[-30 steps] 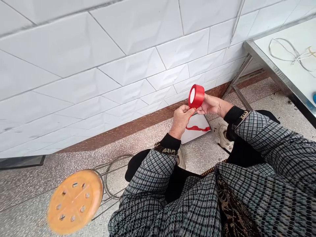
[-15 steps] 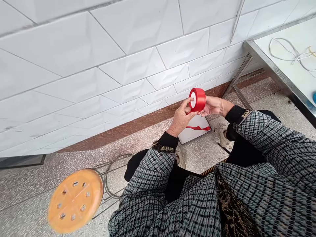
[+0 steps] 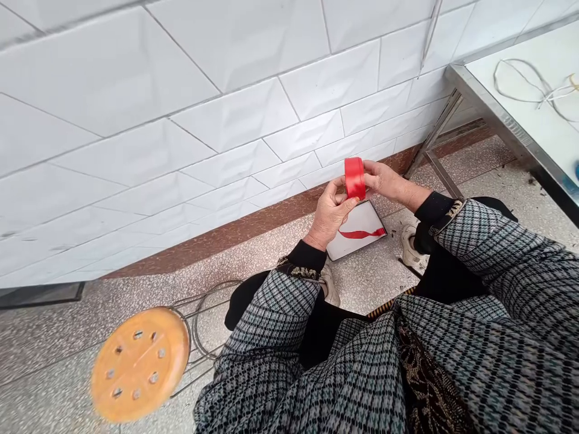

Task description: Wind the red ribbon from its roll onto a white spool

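A red ribbon roll point(image 3: 354, 177) is held edge-on in front of me, between both hands. My right hand point(image 3: 385, 182) grips it from the right with fingers curled round it. My left hand point(image 3: 329, 212) pinches its lower left edge with thumb and fingers. Below the hands, a white board point(image 3: 350, 239) lies on the floor with a loose strip of red ribbon point(image 3: 362, 233) across it.
A white tiled wall point(image 3: 203, 120) stands close ahead. An orange round stool point(image 3: 139, 363) with a wire frame is at lower left. A metal-edged table point(image 3: 511, 129) with thin wires point(image 3: 529, 84) is at the right. My shoes point(image 3: 409, 248) rest beside the board.
The roll has turned from showing its white core to edge-on. My left hand moved from the ribbon's tail up to the roll's lower edge.
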Available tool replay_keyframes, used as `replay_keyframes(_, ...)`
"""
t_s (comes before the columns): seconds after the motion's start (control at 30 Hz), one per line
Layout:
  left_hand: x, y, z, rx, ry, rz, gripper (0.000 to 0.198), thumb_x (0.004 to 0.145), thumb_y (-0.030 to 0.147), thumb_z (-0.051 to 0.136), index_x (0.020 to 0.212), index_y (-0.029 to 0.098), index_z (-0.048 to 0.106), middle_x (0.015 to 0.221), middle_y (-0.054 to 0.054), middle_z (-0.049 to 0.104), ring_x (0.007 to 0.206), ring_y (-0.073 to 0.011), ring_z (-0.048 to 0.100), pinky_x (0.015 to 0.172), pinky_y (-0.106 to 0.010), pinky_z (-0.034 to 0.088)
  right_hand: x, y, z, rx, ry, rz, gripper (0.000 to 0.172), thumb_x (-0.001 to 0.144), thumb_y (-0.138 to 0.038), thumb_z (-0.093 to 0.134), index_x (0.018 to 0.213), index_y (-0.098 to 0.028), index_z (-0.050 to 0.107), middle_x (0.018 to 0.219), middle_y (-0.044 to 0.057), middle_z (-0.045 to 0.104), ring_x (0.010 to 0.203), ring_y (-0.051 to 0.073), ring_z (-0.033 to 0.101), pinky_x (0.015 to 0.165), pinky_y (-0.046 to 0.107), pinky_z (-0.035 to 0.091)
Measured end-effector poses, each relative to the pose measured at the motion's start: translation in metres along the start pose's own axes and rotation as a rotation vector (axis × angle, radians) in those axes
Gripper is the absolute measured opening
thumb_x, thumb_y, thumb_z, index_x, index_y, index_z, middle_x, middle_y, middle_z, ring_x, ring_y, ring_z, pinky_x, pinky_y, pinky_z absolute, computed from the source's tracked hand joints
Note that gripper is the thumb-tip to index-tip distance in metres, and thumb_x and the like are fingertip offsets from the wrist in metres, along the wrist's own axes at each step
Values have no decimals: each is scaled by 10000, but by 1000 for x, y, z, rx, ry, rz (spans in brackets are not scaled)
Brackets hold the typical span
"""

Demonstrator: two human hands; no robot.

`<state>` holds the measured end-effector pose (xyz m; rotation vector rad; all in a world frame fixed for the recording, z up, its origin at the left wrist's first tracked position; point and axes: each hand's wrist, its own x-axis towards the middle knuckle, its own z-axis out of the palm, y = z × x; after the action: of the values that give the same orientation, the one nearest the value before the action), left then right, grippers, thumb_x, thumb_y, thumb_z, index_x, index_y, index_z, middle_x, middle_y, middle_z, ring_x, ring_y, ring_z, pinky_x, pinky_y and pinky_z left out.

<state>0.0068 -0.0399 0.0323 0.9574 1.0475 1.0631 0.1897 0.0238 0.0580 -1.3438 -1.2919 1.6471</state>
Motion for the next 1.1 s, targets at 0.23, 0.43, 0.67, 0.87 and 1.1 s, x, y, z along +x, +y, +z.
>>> replay_keyframes(0.23,-8,-10,15,28,137,115,382,929,580,886,952,230,735,530,106,433,404,-63,279,415,-257,191,18,5,-5,-39,202,77,92,1057,-145,674,996,-213,657,782,35,743,643,182,710,543,244,611)
replay_keyframes(0.43,-17,-9,21,49,54,100,423,939,630,855,892,220,766,488,96,416,398,-70,288,420,-248,198,26,13,-9,-311,304,5,107,970,-164,729,965,-226,642,863,45,734,798,240,739,700,332,668)
replay_keyframes(0.67,-21,4,15,-85,55,118,478,939,687,863,871,242,703,475,120,319,394,-70,238,409,-254,208,31,21,-21,-439,264,-131,154,915,-203,742,1063,-222,701,891,24,728,865,244,709,757,307,623)
replay_keyframes(0.87,-23,15,5,-167,53,179,487,923,704,894,886,259,699,487,119,294,392,-75,230,394,-256,232,26,21,-20,-342,206,-129,193,850,-134,753,1020,-215,712,815,-17,687,740,195,646,671,263,569)
replay_keyframes(1.1,-23,8,8,-77,78,164,512,923,734,859,885,239,737,490,109,332,411,-80,272,420,-256,249,23,21,-10,-79,153,13,83,977,-169,769,1008,-213,706,836,16,758,709,193,722,599,257,622)
